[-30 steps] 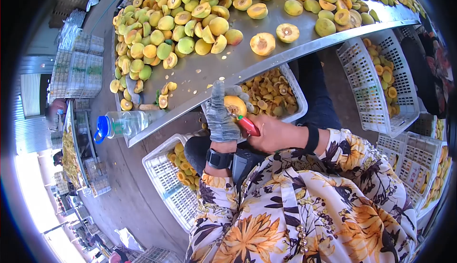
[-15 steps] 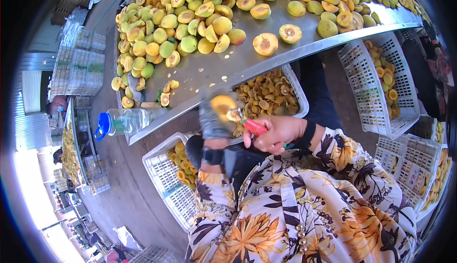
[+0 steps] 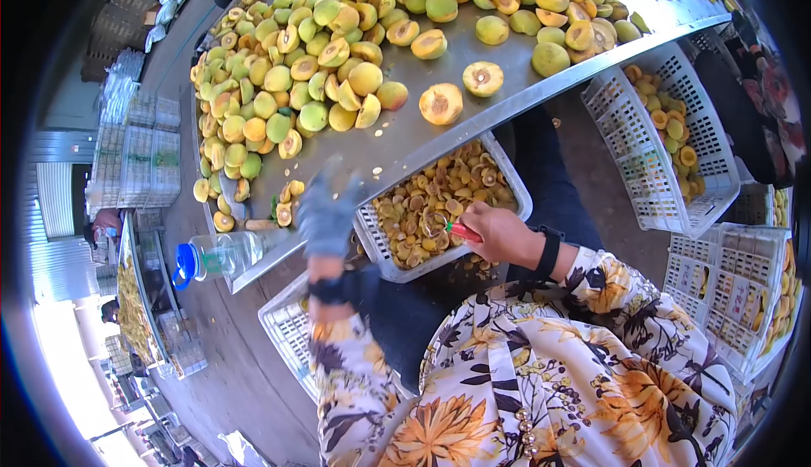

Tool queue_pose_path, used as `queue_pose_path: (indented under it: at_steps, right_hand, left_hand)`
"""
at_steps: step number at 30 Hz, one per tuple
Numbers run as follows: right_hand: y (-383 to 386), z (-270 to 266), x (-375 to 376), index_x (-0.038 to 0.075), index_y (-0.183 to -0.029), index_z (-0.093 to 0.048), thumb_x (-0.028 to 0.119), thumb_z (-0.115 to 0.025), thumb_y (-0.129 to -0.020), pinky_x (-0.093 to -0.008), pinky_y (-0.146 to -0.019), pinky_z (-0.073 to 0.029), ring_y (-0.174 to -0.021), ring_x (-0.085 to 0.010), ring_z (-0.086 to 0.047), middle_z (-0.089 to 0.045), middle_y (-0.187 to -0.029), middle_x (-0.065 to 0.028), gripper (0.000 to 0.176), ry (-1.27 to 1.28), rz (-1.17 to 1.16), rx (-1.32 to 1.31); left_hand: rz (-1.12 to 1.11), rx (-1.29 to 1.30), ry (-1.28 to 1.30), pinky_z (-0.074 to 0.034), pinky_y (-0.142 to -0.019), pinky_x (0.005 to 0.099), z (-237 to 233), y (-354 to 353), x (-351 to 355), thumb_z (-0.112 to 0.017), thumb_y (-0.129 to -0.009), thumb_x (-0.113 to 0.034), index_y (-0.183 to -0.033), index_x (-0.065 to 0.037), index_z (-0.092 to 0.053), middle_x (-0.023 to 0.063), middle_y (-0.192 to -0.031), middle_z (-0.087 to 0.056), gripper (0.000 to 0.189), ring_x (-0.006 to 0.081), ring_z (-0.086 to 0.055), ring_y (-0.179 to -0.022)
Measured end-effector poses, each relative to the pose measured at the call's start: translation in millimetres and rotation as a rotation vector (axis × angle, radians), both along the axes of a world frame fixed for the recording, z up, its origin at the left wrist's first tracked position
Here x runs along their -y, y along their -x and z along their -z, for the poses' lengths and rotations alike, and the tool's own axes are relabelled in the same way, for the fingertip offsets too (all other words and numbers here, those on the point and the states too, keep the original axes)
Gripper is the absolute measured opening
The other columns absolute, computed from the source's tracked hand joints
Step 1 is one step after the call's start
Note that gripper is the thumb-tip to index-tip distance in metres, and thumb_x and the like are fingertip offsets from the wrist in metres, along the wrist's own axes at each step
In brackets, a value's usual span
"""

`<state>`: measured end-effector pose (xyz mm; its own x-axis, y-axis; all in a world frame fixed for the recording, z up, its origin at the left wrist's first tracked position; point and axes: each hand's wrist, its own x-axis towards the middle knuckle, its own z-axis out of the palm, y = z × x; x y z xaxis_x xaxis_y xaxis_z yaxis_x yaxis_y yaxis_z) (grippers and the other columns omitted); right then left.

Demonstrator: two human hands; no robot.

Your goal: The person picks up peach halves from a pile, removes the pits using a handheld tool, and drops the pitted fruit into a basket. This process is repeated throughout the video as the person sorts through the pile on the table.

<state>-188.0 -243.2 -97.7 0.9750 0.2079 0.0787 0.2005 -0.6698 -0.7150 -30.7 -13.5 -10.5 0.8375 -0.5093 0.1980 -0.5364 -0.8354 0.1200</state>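
Observation:
My left hand (image 3: 329,213), in a grey-blue glove and blurred by motion, is over the near edge of the metal table (image 3: 405,142). Its fingers look stretched out and apart, with no fruit visible in them. My right hand (image 3: 505,237) is closed around the red handle of a pitting tool (image 3: 465,231), whose thin metal loop points left over a white crate (image 3: 522,196) of cut fruit pieces. Halved yellow-green stone fruit, probably peaches, are heaped on the table. Two halves (image 3: 441,103) with brown centres lie cut side up near the edge.
A clear bottle with a blue lid (image 3: 187,266) lies at the table's left corner. Another white crate (image 3: 287,332) is below my left arm. To the right, a crate of fruit halves (image 3: 621,142) and stacked crates (image 3: 718,285) stand on the floor.
My left hand has moved up and left to the table edge; the fruit half it held no longer shows in it. My right hand has shifted slightly right, still gripping the tool.

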Motion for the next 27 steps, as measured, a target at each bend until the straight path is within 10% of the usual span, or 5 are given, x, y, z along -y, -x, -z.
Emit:
queue_pose_path:
  at_steps: [8, 18, 22, 24, 27]
  right_hand:
    - [25, -37, 34, 0.005, -0.093, -0.052, 0.015, -0.061, -0.073, -0.0425, -0.056, -0.044, -0.064, -0.0349, -0.058, -0.058, -0.073, -0.0189, 0.024, -0.095, 0.122, -0.165]
    - [-31, -66, 26, 0.002, -0.115, -0.041, 0.021, -0.066, -0.077, -0.0346, -0.059, -0.049, -0.063, -0.0277, -0.061, -0.060, -0.080, -0.0158, 0.049, -0.529, 0.446, 0.161]
    - [-40, -101, 2, 0.002, -0.107, -0.044, 0.018, -0.060, -0.084, -0.0236, -0.044, -0.043, -0.049, -0.0113, -0.054, -0.057, -0.068, -0.0063, 0.033, -1.153, 0.364, -0.358]
    - [-44, -89, -13, 0.003, -0.104, -0.045, 0.015, -0.056, -0.086, -0.0181, -0.040, -0.037, -0.045, -0.0072, -0.049, -0.055, -0.064, -0.0048, 0.024, -1.356, 0.232, -0.353]
    - [-38, -88, -34, 0.002, -0.101, -0.046, 0.014, -0.054, -0.087, -0.0186, -0.040, -0.037, -0.047, -0.0072, -0.051, -0.056, -0.064, -0.0041, 0.020, -1.510, 0.181, -0.490]
  left_hand:
    - [0.027, -0.462, 0.148, -0.046, -0.081, 0.0350, 44, -57, 187, -0.072, -0.066, -0.028, -0.115, -0.005, -0.051, 0.0189, -0.104, -0.060, 0.058, 0.0287, -0.059, -0.093]
    - [0.057, -0.875, 0.904, -0.049, -0.075, 0.0251, -31, 9, 121, -0.075, -0.064, -0.008, -0.110, -0.002, -0.056, 0.0042, -0.097, -0.060, 0.050, 0.0131, -0.057, -0.086]
    - [0.162, -0.751, 0.889, -0.048, -0.077, 0.0260, -27, 43, 101, -0.071, -0.073, -0.020, -0.114, -0.002, -0.053, 0.0059, -0.097, -0.059, 0.048, 0.0126, -0.057, -0.085]
    - [-0.081, -0.927, 1.560, -0.047, -0.078, 0.0286, -15, 61, 96, -0.058, -0.082, -0.042, -0.112, -0.003, -0.052, 0.0063, -0.096, -0.059, 0.050, 0.0160, -0.057, -0.087]
    - [-0.357, -0.995, 1.773, -0.047, -0.080, 0.0309, 20, 64, 78, -0.045, -0.086, -0.052, -0.109, -0.005, -0.052, 0.0072, -0.097, -0.058, 0.052, 0.0185, -0.057, -0.089]
